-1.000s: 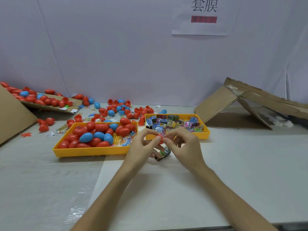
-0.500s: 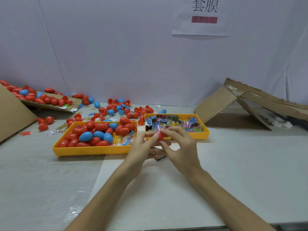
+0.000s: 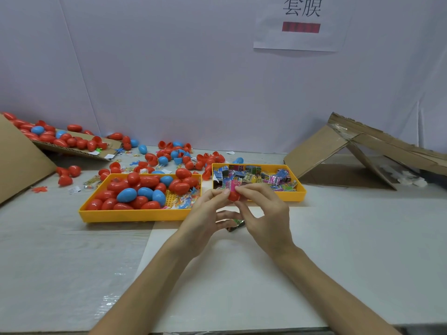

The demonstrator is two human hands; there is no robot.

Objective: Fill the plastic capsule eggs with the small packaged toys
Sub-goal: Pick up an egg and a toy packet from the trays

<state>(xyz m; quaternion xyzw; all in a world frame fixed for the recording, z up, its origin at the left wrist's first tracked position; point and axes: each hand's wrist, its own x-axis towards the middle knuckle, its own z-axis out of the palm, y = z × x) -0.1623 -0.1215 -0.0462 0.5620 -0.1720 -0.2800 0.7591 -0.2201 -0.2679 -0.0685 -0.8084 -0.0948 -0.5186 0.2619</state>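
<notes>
Both hands meet above the table's middle on a red capsule egg (image 3: pixel 233 196). My left hand (image 3: pixel 205 218) pinches it from the left, my right hand (image 3: pixel 263 213) from the right and top. A small dark packaged toy (image 3: pixel 235 224) shows below the fingers; who holds it is unclear. Behind, a yellow tray (image 3: pixel 135 215) holds several red and blue eggs. A second yellow tray (image 3: pixel 298 189) holds several packaged toys.
Loose red and blue eggs and egg halves (image 3: pixel 174 155) litter the back of the table. A cardboard sheet with eggs (image 3: pixel 70 141) lies far left, a cardboard flap (image 3: pixel 21 163) at the left edge, a collapsed carton (image 3: pixel 362 153) at right.
The hands rose slightly and closed together on the red egg; the dark toy packet, plainly visible a second ago, is now mostly hidden under the fingers.
</notes>
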